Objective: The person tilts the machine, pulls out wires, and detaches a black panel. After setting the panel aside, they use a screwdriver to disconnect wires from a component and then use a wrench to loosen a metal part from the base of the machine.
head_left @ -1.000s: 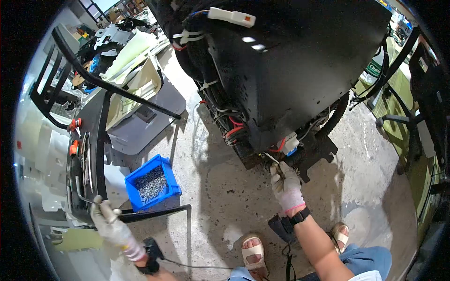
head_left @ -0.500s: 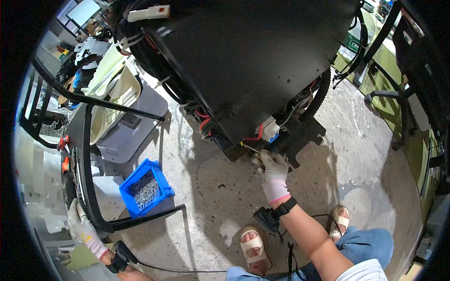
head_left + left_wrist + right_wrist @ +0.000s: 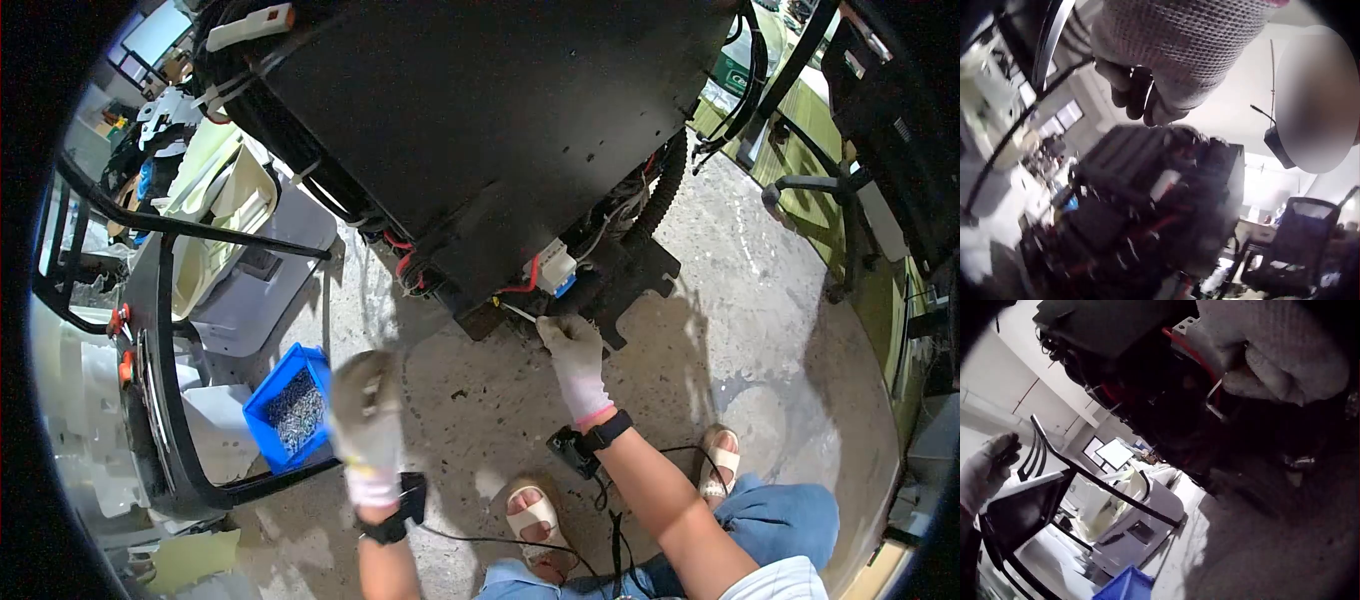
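My right hand [image 3: 575, 358], in a knitted glove, pinches one end of a thin white strip [image 3: 520, 312] at the bottom corner of a large black panel [image 3: 480, 170]. A yellow bit shows at the strip's far end. Beside it are a red wire [image 3: 520, 288] and a white connector block [image 3: 552, 265] with a blue part. My gloved left hand [image 3: 368, 415], blurred in the head view, is in the air just right of a blue bin [image 3: 252, 410] of small metal parts. In the left wrist view its fingers [image 3: 1138, 90] hang loosely curled, with nothing seen between them.
A black-framed chair [image 3: 165, 400] stands at left, with orange-red-handled tools [image 3: 126, 368] on it. Behind is a grey tub [image 3: 265, 300] with pale panels. Bundled cables [image 3: 320, 190] run down the unit's left side. An office chair [image 3: 820, 183] stands at right.
My left hand was at the chair at left with a bent metal rod, then without it, and has since moved right past the blue bin. My right hand stays at the strip; the head view has shifted.
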### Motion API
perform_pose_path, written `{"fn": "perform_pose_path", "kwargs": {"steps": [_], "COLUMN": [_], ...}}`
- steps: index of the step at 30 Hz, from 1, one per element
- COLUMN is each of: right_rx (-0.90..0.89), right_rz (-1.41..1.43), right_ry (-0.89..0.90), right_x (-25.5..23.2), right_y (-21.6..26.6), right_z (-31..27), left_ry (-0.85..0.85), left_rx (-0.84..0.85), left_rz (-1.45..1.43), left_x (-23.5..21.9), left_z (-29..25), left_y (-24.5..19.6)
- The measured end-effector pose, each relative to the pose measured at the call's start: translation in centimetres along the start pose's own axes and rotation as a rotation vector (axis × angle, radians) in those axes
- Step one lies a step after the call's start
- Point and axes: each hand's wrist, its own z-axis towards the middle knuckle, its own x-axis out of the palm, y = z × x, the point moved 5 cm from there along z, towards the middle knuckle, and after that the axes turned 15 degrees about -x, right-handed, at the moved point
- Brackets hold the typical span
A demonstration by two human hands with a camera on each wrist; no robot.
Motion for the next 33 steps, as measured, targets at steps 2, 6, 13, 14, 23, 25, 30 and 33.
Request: {"fn": "perform_pose_path", "kwargs": {"steps": [2, 6, 13, 14, 23, 25, 30, 33], "right_rx": [-0.103, -0.452, -0.684, -0.673, -0.894, -0.933, -0.857, -0.94], "right_rz": [-0.05, -0.434, -0.814, -0.811, -0.974, -0.917, -0.736, -0.587], "right_ry": [0.038, 0.208, 0.195, 0.157, 0.423, 0.462, 0.465, 0.406], "right_x": [-0.1, -0.8, -1.9, -1.9, -1.4, -1.4, -1.9, -1.9], "right_y": [1.1, 4.9, 5.5, 5.7, 9.8, 9.2, 6.7, 6.2], "right_z": [0.3, 1.1, 2.1, 2.1, 4.1, 4.2, 4.7, 4.7], "left_ry": [0.18, 0.305, 0.237, 0.236, 0.187, 0.26, 0.289, 0.358], "left_rx": [0.009, -0.027, -0.047, -0.049, -0.162, -0.179, -0.128, -0.169], "left_rz": [-0.039, -0.089, -0.14, -0.145, -0.363, -0.177, -0.119, -0.132], "left_x": [4.8, 9.3, 11.0, 11.3, 12.2, 12.1, 12.6, 13.0], "left_z": [-0.4, -1.6, -1.4, -1.4, -1.0, -1.3, -2.2, -2.1], "left_y": [0.9, 1.2, 3.0, 3.0, 4.8, 4.2, 3.8, 3.6]}}
